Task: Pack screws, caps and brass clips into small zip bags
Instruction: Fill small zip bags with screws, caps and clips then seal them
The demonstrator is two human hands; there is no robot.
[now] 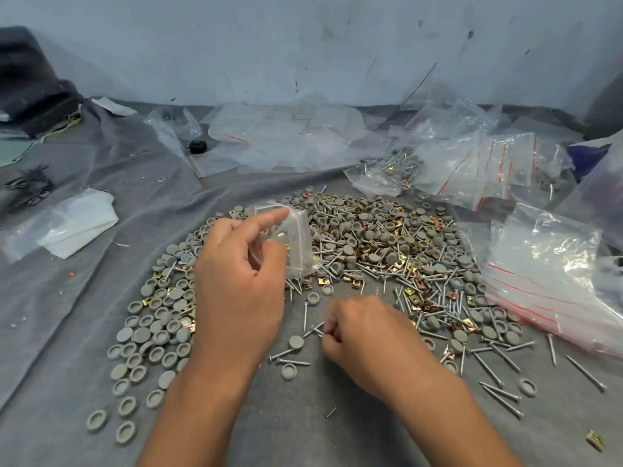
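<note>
Looking down from the head view: left hand point(236, 281) pinching a small clear zip bag point(296, 241) above the pile, brass clips glinting inside, forefinger stretched along the bag's mouth. Right hand point(364, 328) curled, fingertips pinching thin silver screws point(315, 329) just over the grey cloth point(67, 298). Heaped between and beyond both hands, too many to count: round grey plastic caps point(141, 335), threaded screws, folded brass clips point(357, 281). Crinkled, red-striped empty zip bags point(539, 284) stacked at right; filled bags point(387, 175) behind.
</note>
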